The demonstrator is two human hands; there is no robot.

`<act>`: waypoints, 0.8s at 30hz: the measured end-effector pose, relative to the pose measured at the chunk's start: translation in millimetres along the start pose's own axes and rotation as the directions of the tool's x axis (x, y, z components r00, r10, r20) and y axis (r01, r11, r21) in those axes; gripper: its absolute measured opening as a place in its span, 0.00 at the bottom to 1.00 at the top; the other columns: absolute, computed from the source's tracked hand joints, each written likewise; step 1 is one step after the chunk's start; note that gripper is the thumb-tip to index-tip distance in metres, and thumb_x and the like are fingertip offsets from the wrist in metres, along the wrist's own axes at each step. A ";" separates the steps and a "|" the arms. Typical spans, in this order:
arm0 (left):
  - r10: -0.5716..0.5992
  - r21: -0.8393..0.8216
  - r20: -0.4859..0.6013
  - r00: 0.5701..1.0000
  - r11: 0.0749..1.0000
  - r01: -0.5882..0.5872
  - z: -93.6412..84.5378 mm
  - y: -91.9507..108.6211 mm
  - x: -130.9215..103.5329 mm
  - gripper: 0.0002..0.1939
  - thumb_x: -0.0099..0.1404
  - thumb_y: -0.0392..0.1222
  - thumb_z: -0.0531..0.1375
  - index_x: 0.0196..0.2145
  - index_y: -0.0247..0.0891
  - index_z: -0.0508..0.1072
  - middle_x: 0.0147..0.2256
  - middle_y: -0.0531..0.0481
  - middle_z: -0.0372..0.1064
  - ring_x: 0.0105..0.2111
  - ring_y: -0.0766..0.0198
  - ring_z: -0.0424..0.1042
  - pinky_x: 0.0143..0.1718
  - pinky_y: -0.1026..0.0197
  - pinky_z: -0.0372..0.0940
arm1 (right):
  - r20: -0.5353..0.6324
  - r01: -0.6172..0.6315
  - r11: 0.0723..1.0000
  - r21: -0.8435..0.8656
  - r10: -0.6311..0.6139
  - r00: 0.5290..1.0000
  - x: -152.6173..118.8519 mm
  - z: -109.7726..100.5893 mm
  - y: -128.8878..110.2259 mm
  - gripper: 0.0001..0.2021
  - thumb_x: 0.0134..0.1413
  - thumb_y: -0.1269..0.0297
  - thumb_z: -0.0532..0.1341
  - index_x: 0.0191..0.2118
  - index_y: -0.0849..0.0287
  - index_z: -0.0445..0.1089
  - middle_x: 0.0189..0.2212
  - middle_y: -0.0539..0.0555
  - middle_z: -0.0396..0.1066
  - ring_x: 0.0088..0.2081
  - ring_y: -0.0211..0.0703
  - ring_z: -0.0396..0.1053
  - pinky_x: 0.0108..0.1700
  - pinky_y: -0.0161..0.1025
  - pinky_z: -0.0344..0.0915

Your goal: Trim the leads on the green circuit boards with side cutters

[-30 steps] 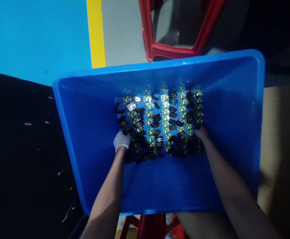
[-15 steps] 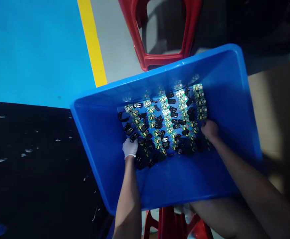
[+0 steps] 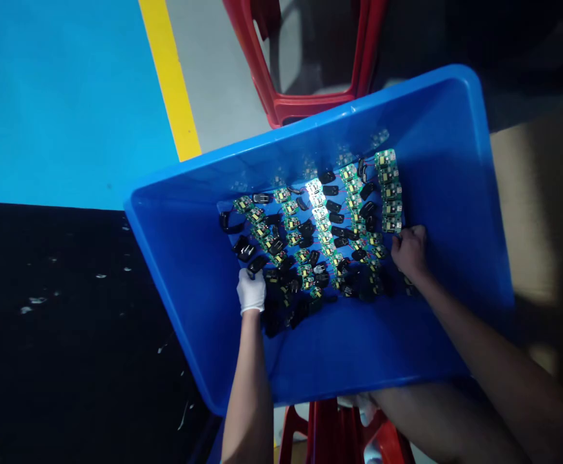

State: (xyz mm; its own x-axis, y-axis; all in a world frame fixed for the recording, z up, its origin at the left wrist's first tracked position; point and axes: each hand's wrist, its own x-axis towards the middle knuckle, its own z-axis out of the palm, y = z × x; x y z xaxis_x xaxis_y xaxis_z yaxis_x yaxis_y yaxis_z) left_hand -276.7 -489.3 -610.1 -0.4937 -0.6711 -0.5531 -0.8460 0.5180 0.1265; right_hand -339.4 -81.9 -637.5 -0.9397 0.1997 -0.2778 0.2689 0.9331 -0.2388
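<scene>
A large blue plastic bin [image 3: 358,361] holds rows of green circuit boards [image 3: 324,225] joined by thin wires to black plastic casings [image 3: 336,218]. My left hand [image 3: 251,291], in a white glove, is low on the left side with its fingers curled in beside a black casing [image 3: 258,263]. What lies in those fingers is hidden. On the right, my bare right hand [image 3: 411,250] is closed at the near end of the rightmost strip of circuit boards [image 3: 390,193]. Boards and casings nearest me lie in shadow.
Beyond the bin stands a red plastic stool [image 3: 310,103], and another red stool [image 3: 324,432] is below its near edge. A yellow floor stripe [image 3: 169,77] borders bright blue flooring [image 3: 59,96]. Brown cardboard-like material [image 3: 523,212] lies to the right, a black surface [image 3: 59,322] to the left.
The view has shifted slightly, so the bin's far edge sits higher. The near end of the rightmost strip looks slightly raised with my right hand. My left hand stays by the same casing.
</scene>
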 end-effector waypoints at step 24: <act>0.115 -0.033 -0.090 0.989 0.992 -0.118 -55.4 11.8 -30.4 0.17 0.71 0.48 0.60 0.52 0.34 0.71 0.48 0.43 0.70 0.44 0.58 0.73 0.45 0.51 0.73 | -0.149 0.018 0.985 0.169 0.008 0.989 -4.6 -48.5 -18.6 0.12 0.66 0.57 0.63 0.45 0.62 0.71 0.46 0.56 0.71 0.44 0.48 0.71 0.48 0.48 0.69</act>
State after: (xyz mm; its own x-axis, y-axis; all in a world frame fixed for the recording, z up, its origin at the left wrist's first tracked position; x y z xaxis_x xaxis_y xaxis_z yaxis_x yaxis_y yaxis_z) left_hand -282.9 -492.2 -546.2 -0.6037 -0.6522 -0.4585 -0.7879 0.5760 0.2180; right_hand -350.4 -85.7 -586.7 -0.9585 0.2494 -0.1382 0.2843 0.8723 -0.3977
